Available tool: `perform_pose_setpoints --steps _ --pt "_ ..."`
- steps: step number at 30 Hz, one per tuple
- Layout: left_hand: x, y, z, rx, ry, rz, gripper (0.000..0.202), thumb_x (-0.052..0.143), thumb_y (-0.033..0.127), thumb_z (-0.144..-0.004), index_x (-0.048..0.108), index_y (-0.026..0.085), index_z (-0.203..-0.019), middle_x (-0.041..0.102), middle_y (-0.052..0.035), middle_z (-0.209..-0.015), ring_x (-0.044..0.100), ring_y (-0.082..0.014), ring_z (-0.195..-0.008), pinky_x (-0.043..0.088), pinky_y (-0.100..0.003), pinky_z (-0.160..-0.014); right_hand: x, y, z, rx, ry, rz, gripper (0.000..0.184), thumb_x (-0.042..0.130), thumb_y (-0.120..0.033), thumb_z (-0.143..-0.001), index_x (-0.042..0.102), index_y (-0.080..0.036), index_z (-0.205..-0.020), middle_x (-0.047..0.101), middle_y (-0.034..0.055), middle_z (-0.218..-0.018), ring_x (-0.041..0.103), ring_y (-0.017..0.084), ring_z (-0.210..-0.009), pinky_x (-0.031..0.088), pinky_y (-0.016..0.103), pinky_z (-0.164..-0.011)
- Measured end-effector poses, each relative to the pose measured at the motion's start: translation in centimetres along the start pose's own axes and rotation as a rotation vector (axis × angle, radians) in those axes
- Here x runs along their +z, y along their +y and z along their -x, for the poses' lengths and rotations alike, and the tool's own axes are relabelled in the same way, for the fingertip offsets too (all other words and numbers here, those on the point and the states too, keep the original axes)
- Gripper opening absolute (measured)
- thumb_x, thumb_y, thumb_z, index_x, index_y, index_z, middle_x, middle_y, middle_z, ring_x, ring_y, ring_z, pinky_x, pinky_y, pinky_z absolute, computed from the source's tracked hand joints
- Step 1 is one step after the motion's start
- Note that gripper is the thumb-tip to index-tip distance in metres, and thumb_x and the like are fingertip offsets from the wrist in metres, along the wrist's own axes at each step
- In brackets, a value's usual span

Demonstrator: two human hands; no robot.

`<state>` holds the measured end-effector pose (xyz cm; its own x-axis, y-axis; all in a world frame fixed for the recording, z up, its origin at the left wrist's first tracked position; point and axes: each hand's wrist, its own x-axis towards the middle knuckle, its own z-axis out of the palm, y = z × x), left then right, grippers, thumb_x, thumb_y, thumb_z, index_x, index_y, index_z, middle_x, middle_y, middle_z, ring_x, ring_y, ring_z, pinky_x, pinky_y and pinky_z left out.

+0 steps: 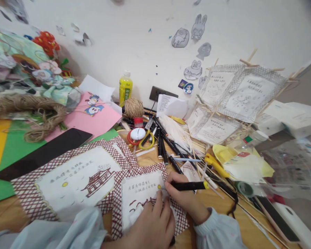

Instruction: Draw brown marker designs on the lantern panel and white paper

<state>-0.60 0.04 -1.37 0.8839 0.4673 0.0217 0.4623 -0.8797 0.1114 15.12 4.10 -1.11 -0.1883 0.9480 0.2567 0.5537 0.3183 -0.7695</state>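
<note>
My right hand (185, 199) is closed around a black marker (188, 186) with a yellow end pointing right. Its hidden tip is close to a small yellow circle on the smaller decorated sheet (134, 185), which bears handwriting, a dark red drawing and a crosshatched border. My left hand (154, 223) lies on this sheet, fingers stretched out near the circle. Something white shows beside its fingers, and a dark end pokes out at its lower edge; whether either is held I cannot tell. To the left lies a larger sheet (75, 180) with a red pavilion drawing and yellow circle.
Several markers (159, 141), scissors (147, 138) and a twine ball (133, 108) lie behind the sheets. A black tablet-like slab (44, 152) is at left. A stick frame with drawn panels (230, 93) stands at right, near a yellow glue gun (215, 164) and a phone (277, 218).
</note>
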Motion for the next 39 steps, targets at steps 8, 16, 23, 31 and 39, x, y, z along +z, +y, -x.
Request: perform_pose_setpoints --steps 8,16,23,31,39 --pt "0.8 0.0 0.1 0.001 0.025 -0.027 0.06 0.038 0.054 -0.093 0.055 0.009 -0.128 0.049 -0.0241 -0.135 0.045 -0.0412 -0.125 0.049 -0.046 -0.078 -0.4 0.4 0.1 0.082 0.255 -0.047 0.023 0.051 -0.033 -0.08 0.048 -0.02 -0.061 0.047 -0.0026 -0.056 0.045 0.014 -0.055 0.034 0.024 -0.051" --pt "1.9 -0.1 0.4 0.138 0.126 -0.212 0.036 0.036 0.024 -0.098 0.058 0.011 -0.123 0.066 -0.0163 -0.115 0.061 -0.0314 -0.105 0.053 -0.038 -0.067 -1.4 0.1 -0.1 0.026 0.286 0.016 0.021 0.047 -0.037 -0.09 0.059 -0.02 -0.095 0.062 0.0015 -0.07 0.059 0.018 -0.064 0.046 0.03 -0.064" --pt "4.1 -0.5 1.0 0.136 0.186 -0.295 0.035 0.046 0.02 -0.094 0.056 0.015 -0.126 0.065 -0.0144 -0.118 0.062 -0.0331 -0.107 0.056 -0.039 -0.072 -1.3 -0.2 -0.3 0.002 0.148 -0.021 0.02 0.055 -0.029 -0.087 0.065 -0.02 -0.101 0.07 0.0057 -0.095 0.065 0.021 -0.087 0.048 0.032 -0.079" --pt "1.8 -1.0 -0.2 -0.052 -0.122 -0.035 0.053 0.049 0.038 -0.091 0.048 0.008 -0.134 0.045 -0.0241 -0.138 0.041 -0.0416 -0.129 0.053 -0.05 -0.084 -2.0 -2.2 0.4 -0.024 0.22 -0.248 0.015 0.056 -0.029 -0.085 0.067 -0.021 -0.089 0.066 0.0045 -0.089 0.061 0.02 -0.087 0.047 0.032 -0.08" --pt "-0.4 -0.4 -0.2 -0.093 -0.201 0.02 0.055 0.05 0.036 -0.091 0.043 0.009 -0.138 0.042 -0.0237 -0.14 0.035 -0.0395 -0.134 0.049 -0.051 -0.091 0.5 -0.4 0.1 0.105 0.085 -0.227 0.017 0.056 -0.026 -0.074 0.047 -0.019 -0.062 0.048 -0.003 -0.059 0.045 0.013 -0.057 0.034 0.024 -0.054"
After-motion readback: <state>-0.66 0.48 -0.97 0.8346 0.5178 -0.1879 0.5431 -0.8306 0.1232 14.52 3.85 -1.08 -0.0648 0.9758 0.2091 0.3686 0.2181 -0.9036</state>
